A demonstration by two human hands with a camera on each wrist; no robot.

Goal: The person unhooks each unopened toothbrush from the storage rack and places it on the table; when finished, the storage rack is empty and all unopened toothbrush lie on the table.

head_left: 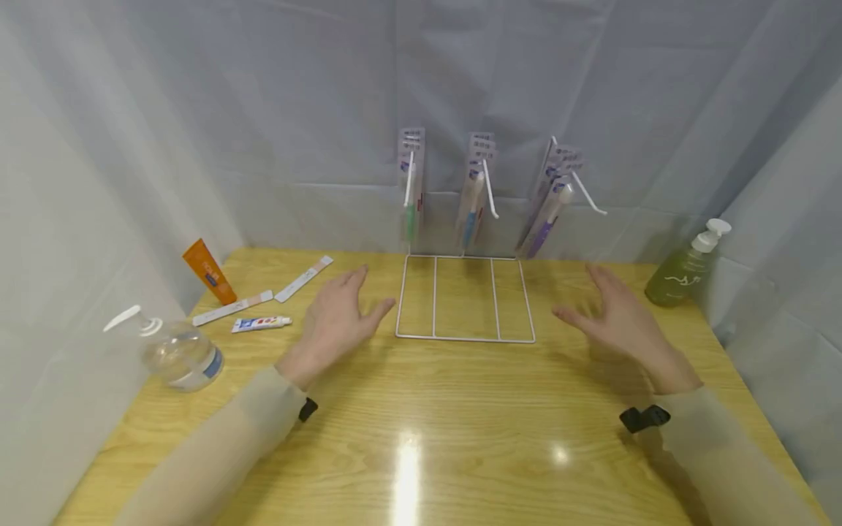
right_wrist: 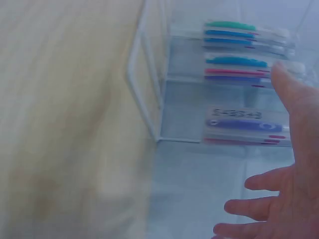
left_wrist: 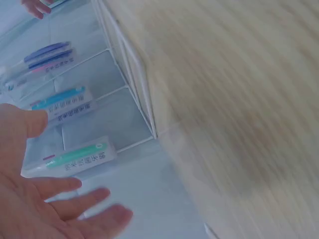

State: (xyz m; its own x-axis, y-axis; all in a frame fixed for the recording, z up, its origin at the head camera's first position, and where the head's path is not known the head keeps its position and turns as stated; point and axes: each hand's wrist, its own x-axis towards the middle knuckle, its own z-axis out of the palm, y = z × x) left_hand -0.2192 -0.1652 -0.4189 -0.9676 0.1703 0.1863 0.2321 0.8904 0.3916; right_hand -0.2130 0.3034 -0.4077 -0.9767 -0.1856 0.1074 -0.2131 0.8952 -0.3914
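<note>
Left hand (head_left: 335, 320) and right hand (head_left: 617, 315), fingers spread and holding nothing, flank the white wire rack (head_left: 465, 340) at the desk's (head_left: 473, 394) far edge. Ahead, slim clear toothbrush packs (head_left: 413, 140) hang lengthwise from jutting white hooks (head_left: 490, 190): green-handled pack (head_left: 411, 221) nearer the left hand, purple-handled pack (head_left: 542, 237) nearer the right, blue-handled pack (head_left: 470, 226) between. Orange tube (head_left: 210, 273), blue-and-white tube (head_left: 259, 324) and clear pump bottle (head_left: 184, 358) are near the left edge; green pump bottle (head_left: 677, 277) at the far right corner.

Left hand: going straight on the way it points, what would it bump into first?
Probably the hanging green toothbrush pack, judging by the head view, though the depth is unclear.
</note>
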